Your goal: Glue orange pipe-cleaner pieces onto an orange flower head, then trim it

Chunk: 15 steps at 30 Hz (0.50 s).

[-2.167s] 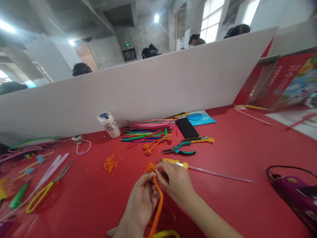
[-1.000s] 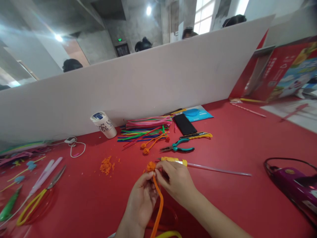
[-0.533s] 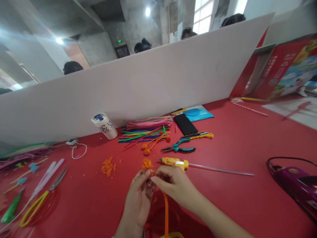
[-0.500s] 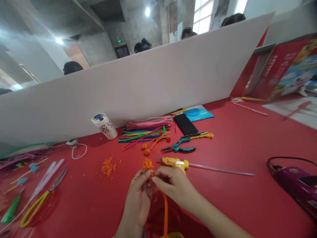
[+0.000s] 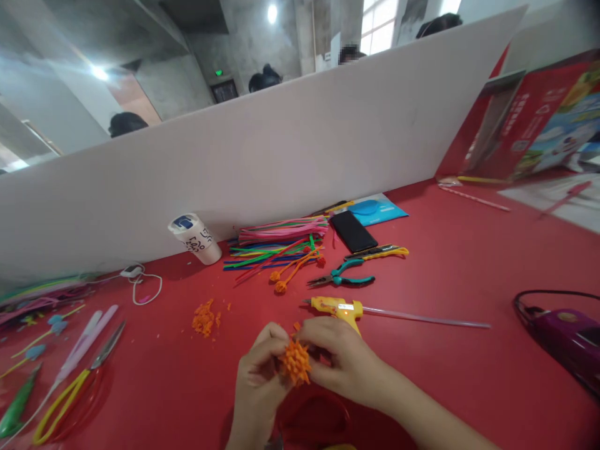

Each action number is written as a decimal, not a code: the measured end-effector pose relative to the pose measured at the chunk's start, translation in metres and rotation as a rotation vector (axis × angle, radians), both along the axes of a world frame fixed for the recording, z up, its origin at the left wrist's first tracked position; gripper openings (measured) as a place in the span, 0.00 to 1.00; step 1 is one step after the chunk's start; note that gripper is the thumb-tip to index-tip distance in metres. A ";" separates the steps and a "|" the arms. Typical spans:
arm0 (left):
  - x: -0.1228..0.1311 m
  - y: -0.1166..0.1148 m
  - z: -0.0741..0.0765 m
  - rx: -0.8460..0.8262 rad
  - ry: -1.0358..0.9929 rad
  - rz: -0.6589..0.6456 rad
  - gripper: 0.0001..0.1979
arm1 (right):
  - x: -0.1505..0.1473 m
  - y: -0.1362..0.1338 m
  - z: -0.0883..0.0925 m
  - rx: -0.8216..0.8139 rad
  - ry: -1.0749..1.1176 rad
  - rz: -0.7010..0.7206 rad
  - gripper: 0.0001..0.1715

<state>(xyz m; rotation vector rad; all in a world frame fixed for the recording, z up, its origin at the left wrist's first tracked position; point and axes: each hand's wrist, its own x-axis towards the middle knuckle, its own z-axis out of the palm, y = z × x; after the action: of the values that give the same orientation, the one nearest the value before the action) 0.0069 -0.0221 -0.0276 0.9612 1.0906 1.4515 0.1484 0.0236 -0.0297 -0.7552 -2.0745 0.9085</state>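
Between my two hands, low in the middle of the head view, is an orange fuzzy flower (image 5: 296, 361) with its spiky face turned toward the camera. My left hand (image 5: 263, 369) pinches it from the left, fingers curled behind it. On the other side, my right hand (image 5: 338, 356) has its thumb and fingers closed at the flower's right edge. The flower's stem is hidden. Orange scraps (image 5: 204, 317) lie in a small pile to the left. A yellow glue gun (image 5: 335, 306) with a clear stick lies just beyond my right hand.
Teal pliers (image 5: 344, 275), a phone (image 5: 354, 231), coloured pipe cleaners (image 5: 276, 240) and a white cup (image 5: 195, 239) sit toward the white divider (image 5: 262, 162). Yellow-handled scissors (image 5: 77, 387) lie left. A purple device (image 5: 562, 340) with a cord is at right.
The orange flower has turned from upright to face the camera and come lower between my hands. The long orange stem that hung below is no longer visible.
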 end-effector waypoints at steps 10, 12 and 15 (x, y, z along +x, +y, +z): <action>0.007 -0.010 0.005 0.055 0.237 0.130 0.09 | 0.008 0.002 0.003 0.065 -0.044 0.100 0.08; 0.006 -0.010 0.002 0.055 0.239 0.113 0.10 | 0.008 0.001 0.003 0.047 -0.047 0.099 0.08; 0.002 -0.007 -0.003 -0.020 0.172 0.114 0.10 | 0.004 0.001 0.003 -0.073 0.009 0.086 0.10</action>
<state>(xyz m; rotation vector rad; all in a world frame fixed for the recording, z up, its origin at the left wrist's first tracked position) 0.0090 -0.0288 -0.0308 1.0388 1.3021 1.4668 0.1524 0.0248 -0.0269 -0.7032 -2.0894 1.0373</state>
